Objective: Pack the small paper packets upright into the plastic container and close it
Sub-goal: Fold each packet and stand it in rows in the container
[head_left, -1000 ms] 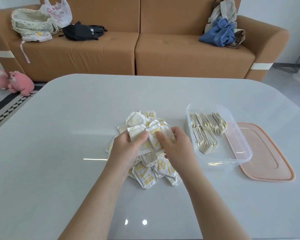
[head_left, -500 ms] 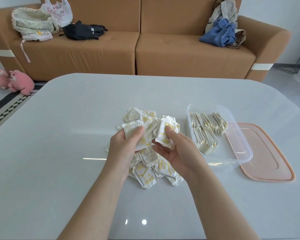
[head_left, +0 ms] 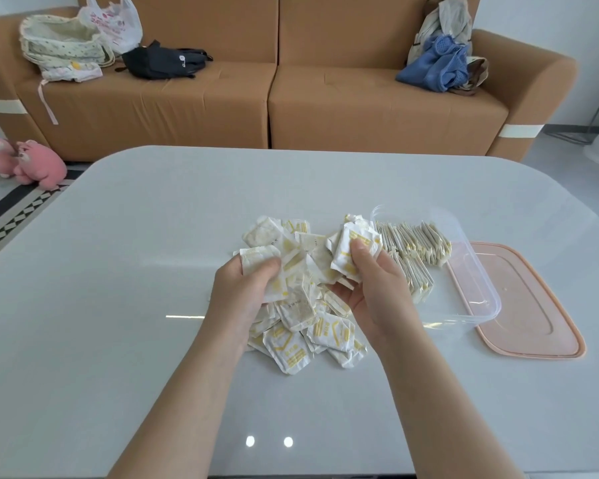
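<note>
A loose pile of small white packets with yellow print point(head_left: 301, 326) lies at the middle of the grey table. My left hand point(head_left: 242, 292) grips a few packets point(head_left: 260, 264) above the pile's left side. My right hand point(head_left: 370, 288) holds a small stack of packets point(head_left: 351, 247) upright between thumb and fingers, just left of the clear plastic container point(head_left: 478, 299). Inside the container, rows of packets point(head_left: 412, 247) stand on edge in its far half. The pink lid point(head_left: 529, 305) lies flat to the container's right.
The grey table point(head_left: 118, 340) has rounded corners. Behind it stands a brown sofa point(head_left: 274, 98) with bags and clothes on it. Pink plush toys point(head_left: 25, 164) lie on the floor at the left.
My right hand has lifted its stack of packets up and to the right, closer to the container. My left hand stays over the pile with its packets.
</note>
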A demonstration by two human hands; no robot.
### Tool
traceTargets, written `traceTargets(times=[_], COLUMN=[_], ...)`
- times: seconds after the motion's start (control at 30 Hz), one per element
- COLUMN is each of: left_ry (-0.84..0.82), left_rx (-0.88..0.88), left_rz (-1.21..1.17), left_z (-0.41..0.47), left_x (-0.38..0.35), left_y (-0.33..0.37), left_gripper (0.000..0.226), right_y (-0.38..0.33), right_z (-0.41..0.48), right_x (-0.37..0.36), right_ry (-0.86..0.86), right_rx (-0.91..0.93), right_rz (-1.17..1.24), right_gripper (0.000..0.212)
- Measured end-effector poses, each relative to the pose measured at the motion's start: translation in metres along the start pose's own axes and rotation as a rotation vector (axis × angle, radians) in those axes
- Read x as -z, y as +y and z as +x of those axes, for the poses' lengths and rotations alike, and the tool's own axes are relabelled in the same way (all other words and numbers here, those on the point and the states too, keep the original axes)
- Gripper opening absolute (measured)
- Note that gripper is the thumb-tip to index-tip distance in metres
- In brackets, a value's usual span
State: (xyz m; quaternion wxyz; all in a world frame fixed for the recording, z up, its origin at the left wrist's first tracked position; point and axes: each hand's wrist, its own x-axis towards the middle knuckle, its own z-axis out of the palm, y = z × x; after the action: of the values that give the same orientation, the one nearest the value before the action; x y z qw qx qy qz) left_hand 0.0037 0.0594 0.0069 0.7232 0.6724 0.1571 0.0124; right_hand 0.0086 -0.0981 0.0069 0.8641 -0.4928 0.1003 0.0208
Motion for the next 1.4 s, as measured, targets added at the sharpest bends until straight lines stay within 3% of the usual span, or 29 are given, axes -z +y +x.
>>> traceTargets(times=[0.2, 0.4, 0.7, 0.87, 1.03, 1.2, 1.4], left_ry=[-0.203, -0.271, -0.183, -0.13, -0.11, -0.073, -0.036], left_rx=[-0.106, -0.132, -0.096, -0.016, -0.022, 0.004, 0.015], left_rz=[0.21, 0.318, 0.317, 0.089, -0.038, -0.143, -0.04], left_z=[-0.01, -0.011, -0.008, -0.005, -0.005, -0.005, -0.007], left_x=[-0.004, -0.003, -0.003, 0.002, -0.001, -0.003, -0.007], left_y=[-0.001, -0.002, -0.008, -0.002, -0.002, -0.002, -0.005], left_gripper=[0.006, 0.006, 0.006, 0.012, 0.01, 0.006, 0.007], right_y=[0.004, 0.006, 0.006, 0.004, 0.012, 0.022, 0.019], right_z=[0.0, 0.0, 0.004, 0.005, 0.005, 0.002, -0.004], right_x=[-0.001, 0.001, 0.004, 0.009, 0.003, -0.005, -0.011], right_ry=[-0.04, -0.064, 0.03, 0.152, 0.068, 0.036, -0.037], right_rx=[-0.01, -0.066, -0.044, -0.055, -0.127, -0.039, 0.046], right_rz=[-0.092, -0.146, -0.212, -0.121, -0.24, -0.449, -0.456], right_gripper=[0.025, 0.018, 0.014, 0.023, 0.022, 0.018, 0.019])
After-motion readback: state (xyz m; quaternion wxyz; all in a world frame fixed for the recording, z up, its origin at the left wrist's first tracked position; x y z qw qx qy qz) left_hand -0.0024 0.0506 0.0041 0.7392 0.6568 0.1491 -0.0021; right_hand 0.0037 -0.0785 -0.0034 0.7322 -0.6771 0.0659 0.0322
